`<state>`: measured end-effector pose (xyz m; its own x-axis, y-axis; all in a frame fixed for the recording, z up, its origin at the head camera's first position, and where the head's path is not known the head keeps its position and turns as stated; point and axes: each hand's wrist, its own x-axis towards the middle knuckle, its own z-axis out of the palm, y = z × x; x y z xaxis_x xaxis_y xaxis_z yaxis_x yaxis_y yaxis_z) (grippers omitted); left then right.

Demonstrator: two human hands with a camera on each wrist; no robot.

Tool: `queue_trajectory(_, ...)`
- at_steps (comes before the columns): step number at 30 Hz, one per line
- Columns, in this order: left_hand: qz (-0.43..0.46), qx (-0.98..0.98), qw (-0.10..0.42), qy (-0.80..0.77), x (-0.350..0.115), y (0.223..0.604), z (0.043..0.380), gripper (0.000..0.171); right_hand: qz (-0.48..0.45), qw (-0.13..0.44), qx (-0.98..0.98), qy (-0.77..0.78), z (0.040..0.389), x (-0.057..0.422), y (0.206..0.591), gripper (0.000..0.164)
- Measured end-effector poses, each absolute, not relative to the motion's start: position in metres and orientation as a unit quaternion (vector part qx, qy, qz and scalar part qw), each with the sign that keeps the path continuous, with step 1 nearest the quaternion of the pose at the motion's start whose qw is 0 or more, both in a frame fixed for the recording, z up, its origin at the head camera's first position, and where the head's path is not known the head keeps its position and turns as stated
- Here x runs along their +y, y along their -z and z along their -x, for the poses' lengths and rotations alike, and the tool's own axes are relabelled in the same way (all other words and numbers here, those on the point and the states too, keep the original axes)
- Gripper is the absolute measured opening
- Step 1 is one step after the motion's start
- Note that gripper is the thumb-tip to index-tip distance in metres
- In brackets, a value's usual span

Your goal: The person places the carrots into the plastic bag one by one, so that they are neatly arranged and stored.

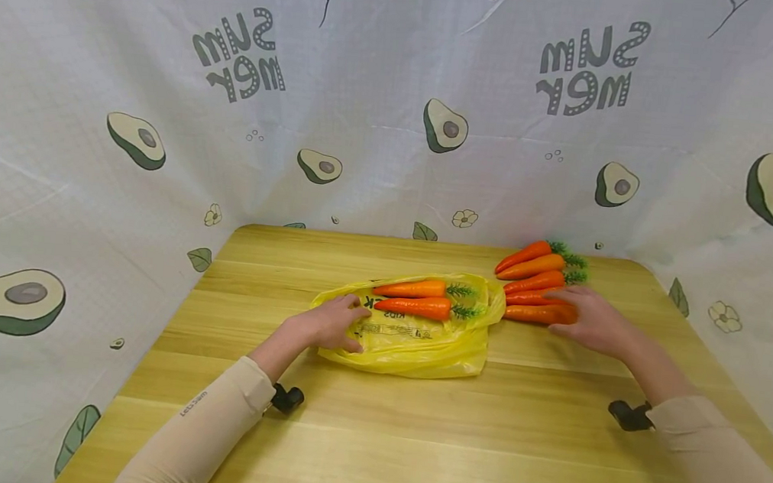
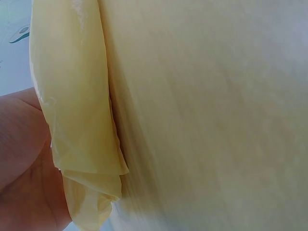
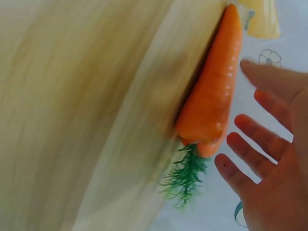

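Observation:
A yellow plastic bag (image 1: 411, 355) lies on the table, its mouth spread, with two orange carrots (image 1: 415, 306) with green tops on its printed inner side. My left hand (image 1: 331, 321) rests over the bag's left rim, thumb and fingers apart; in the left wrist view the yellow plastic (image 2: 79, 110) hides the fingers. Right of the bag, several more carrots (image 1: 529, 267) lie in a row. My right hand (image 1: 590, 318) is beside the nearest one. In the right wrist view its fingers are spread, a gap away from that carrot (image 3: 211, 91).
The wooden table (image 1: 411, 435) reaches back to a white curtain (image 1: 384, 111) printed with avocados and lettering. A black wrist camera (image 1: 287, 399) sits below the left wrist and another black camera (image 1: 629, 416) below the right.

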<state>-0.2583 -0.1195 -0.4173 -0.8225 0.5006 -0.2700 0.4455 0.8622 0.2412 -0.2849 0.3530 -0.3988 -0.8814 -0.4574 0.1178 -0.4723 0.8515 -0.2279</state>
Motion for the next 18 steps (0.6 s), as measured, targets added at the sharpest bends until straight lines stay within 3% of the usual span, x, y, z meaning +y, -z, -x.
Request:
queue_trajectory(8, -0.248, 0.951, 0.165, -0.084, -0.119, 0.419, 0.258, 0.072, -0.222, 0.007, -0.969, -0.105, 0.285, 0.358, 0.405, 0.055)
queue_trajectory(18, -0.247, 0.951, 0.165, -0.084, -0.118, 0.419, 0.258, 0.073, -0.242, 0.028, -0.965, -0.091, 0.290, 0.361, 0.414, 0.047)
